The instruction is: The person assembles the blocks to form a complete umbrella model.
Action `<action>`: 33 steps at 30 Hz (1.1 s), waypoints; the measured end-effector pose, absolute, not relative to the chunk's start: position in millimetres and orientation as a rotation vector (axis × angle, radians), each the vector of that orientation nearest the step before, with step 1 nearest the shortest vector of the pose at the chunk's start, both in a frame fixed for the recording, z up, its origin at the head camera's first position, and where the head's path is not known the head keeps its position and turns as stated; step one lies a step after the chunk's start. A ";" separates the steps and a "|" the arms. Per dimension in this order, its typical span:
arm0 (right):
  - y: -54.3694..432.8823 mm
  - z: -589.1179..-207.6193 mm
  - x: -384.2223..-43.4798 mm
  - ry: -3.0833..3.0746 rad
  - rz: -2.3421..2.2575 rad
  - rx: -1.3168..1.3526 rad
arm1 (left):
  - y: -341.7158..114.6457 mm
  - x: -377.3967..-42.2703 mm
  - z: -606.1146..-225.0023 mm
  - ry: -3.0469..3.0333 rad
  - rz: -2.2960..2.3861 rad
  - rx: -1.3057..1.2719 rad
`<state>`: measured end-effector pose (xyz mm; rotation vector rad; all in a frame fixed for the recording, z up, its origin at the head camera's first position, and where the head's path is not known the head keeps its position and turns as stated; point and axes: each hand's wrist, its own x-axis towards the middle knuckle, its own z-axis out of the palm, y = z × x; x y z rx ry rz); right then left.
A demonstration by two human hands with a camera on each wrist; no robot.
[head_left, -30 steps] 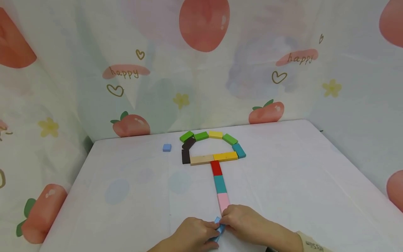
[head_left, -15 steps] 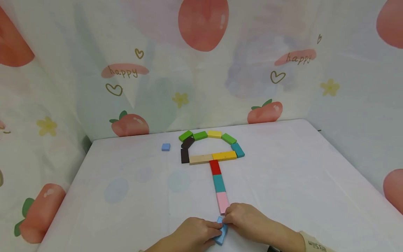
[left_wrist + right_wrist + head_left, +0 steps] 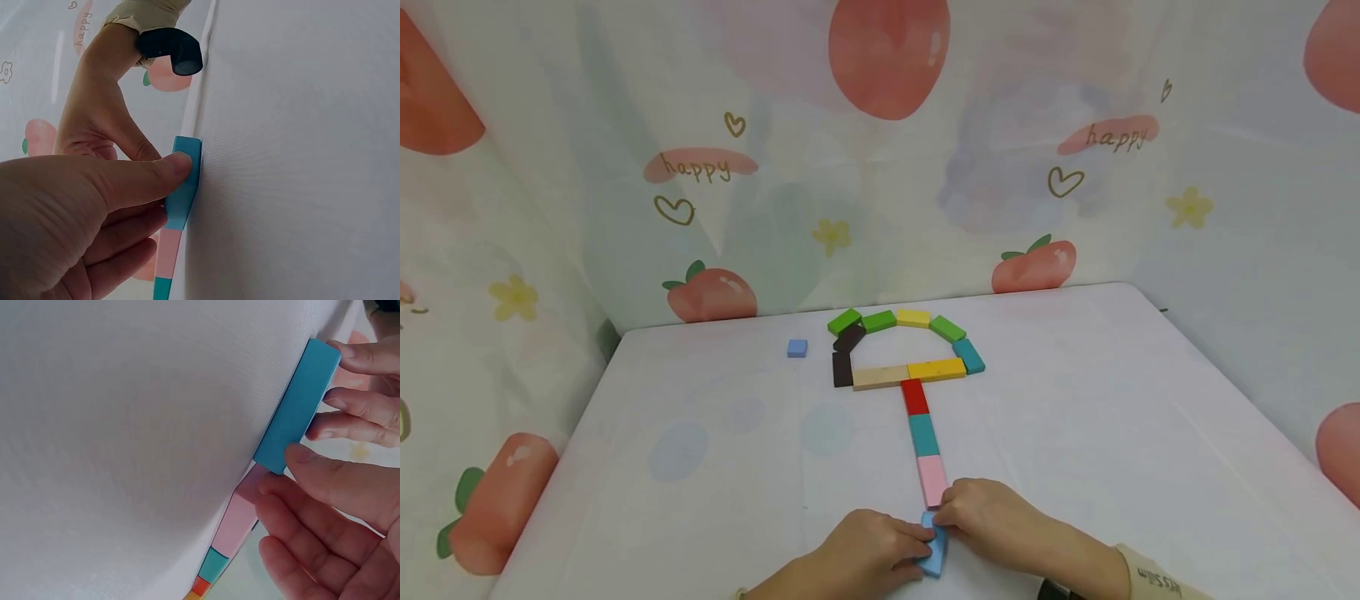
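A light blue rectangular block [image 3: 934, 557] lies near the front of the table, close below the pink block [image 3: 932, 481]. My left hand [image 3: 861, 552] holds its left side, thumb and fingers around it. At its far end my right hand [image 3: 996, 518] pinches the corner. In the left wrist view the left thumb presses the face of the blue block [image 3: 182, 206]. The right wrist view has the right thumb at the block's end [image 3: 297, 406], with the other fingers beside the pink block [image 3: 234, 522].
Beyond the pink block, a teal block [image 3: 923, 435] and a red block [image 3: 915, 397] continue the line. It meets a tan block [image 3: 880, 377] and an orange-yellow block [image 3: 936, 370], under an arch of several coloured blocks. A small blue block [image 3: 797, 348] sits apart, left.
The blue block has turned from slanting to nearly in line with the pink block, moving slightly right and away from me. Both hands have shifted with it.
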<state>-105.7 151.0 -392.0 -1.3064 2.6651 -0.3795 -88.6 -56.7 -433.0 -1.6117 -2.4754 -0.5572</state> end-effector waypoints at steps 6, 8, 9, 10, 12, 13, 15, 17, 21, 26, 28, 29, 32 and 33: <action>151.6 -391.1 -106.4 2.659 -0.391 -1.290 | -55.5 -89.6 -431.3 -2.509 -0.603 -1.618; 152.0 -391.2 -106.2 2.663 -0.396 -1.289 | -55.2 -89.6 -430.2 -2.525 -0.618 -1.617; 152.2 -391.2 -106.2 2.663 -0.397 -1.284 | -55.1 -89.5 -429.6 -2.532 -0.622 -1.615; 152.2 -391.1 -106.3 2.664 -0.397 -1.282 | -54.9 -89.7 -429.1 -2.538 -0.626 -1.613; 152.5 -391.0 -106.6 2.663 -0.400 -1.278 | -55.0 -90.1 -428.9 -2.547 -0.625 -1.609; 152.6 -391.2 -106.9 2.661 -0.400 -1.276 | -55.1 -90.4 -429.2 -2.547 -0.627 -1.609; 152.9 -391.2 -107.4 2.656 -0.403 -1.272 | -55.2 -90.8 -429.8 -2.544 -0.624 -1.605; 153.5 -391.0 -107.9 2.649 -0.417 -1.267 | -55.1 -91.3 -430.2 -2.545 -0.626 -1.604; 153.6 -389.6 -108.6 2.643 -0.438 -1.253 | -54.4 -91.7 -429.8 -2.557 -0.621 -1.596; 153.1 -388.9 -108.7 2.641 -0.443 -1.234 | -54.1 -90.7 -430.2 -2.549 -0.613 -1.589; 153.2 -389.0 -108.5 2.642 -0.438 -1.233 | -54.1 -90.6 -430.4 -2.547 -0.621 -1.591; 153.3 -389.0 -108.5 2.643 -0.438 -1.233 | -54.2 -90.7 -430.2 -2.549 -0.625 -1.592; 153.9 -389.1 -108.4 2.643 -0.438 -1.235 | -54.3 -90.7 -429.6 -2.556 -0.628 -1.590; 154.1 -389.2 -108.5 2.642 -0.439 -1.236 | -54.4 -90.8 -429.3 -2.560 -0.627 -1.589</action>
